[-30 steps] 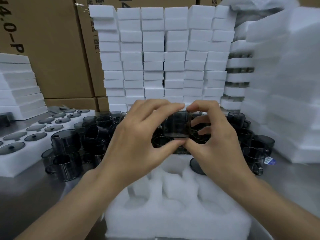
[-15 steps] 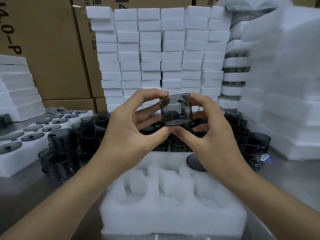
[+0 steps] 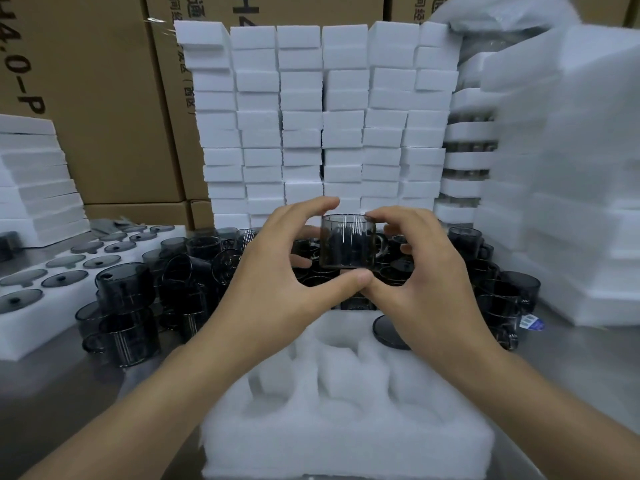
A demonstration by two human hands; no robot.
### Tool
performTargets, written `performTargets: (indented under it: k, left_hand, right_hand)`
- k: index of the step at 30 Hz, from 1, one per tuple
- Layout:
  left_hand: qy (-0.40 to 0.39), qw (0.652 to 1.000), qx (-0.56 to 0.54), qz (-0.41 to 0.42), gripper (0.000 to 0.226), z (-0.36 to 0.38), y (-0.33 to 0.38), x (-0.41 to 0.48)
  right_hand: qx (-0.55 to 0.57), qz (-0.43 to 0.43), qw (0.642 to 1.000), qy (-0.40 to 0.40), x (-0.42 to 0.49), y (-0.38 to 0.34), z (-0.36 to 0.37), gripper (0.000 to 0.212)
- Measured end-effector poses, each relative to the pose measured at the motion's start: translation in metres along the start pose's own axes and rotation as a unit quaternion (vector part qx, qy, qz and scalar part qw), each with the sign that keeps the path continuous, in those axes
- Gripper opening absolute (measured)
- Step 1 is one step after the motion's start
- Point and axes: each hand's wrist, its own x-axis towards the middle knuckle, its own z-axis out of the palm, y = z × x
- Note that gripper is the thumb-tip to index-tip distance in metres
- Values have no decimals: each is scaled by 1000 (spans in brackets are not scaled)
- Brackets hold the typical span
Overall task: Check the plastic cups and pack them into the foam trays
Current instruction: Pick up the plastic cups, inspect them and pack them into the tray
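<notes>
Cup (image 3: 347, 241), smoky and clear, sits pinched by fingers of left hand (image 3: 277, 282) and right hand (image 3: 429, 282) above the foam tray (image 3: 346, 427); a slip would likely drop it among the piled cups (image 3: 194, 268).

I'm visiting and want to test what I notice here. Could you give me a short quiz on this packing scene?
1. True or false: both hands hold one cup.
2. The tray nearest the person holds: A) six cups, B) no cups, C) lids.
3. What lies in the tray on the left?

Key: 1 true. 2 B; its pockets show only foam. 3 Dark round lids.
</notes>
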Motion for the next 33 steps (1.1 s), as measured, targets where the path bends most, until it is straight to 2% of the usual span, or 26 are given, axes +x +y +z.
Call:
performTargets:
  k: [4,11,15,19,23,25,27,29,30,32,33]
  left_hand:
    - [17,1000,21,13,63,1,0,0]
    - [-4,988,-153,-29,62,-4,-2,7]
    - [-55,960,-268,-64,69,-11,-5,11]
    - [-122,917,-365,-103,70,-17,-9,13]
    - [-169,900,-385,-116,68,-23,-13,13]
    - [-166,909,-367,-108,71,-23,-12,13]
    - [-131,942,-299,-80,79,-21,-9,12]
    - [-64,989,-129,-13,80,-19,-4,8]
    - [-34,999,-23,29,77,-18,-3,6]
    - [-5,981,150,121,68,-16,-4,3]
    - [-3,967,202,156,65,-15,-5,3]
  right_hand:
    - [-25,-19,999,-7,0,1,0,59]
    - [20,-1,1000,3,0,-3,0,58]
    - [102,41,994,-14,2,-7,-1,56]
    - [156,49,986,-30,4,-14,-2,50]
    - [179,46,982,-43,4,-15,-2,49]
    - [181,45,981,-49,3,-14,-2,49]
    - [164,44,984,-45,2,-11,-2,48]
    - [110,45,992,-35,1,-7,-1,49]
    - [67,48,996,-28,1,-5,-1,51]
    - [-13,53,998,-17,0,-1,-1,53]
    - [-40,52,998,-16,-1,0,-1,53]
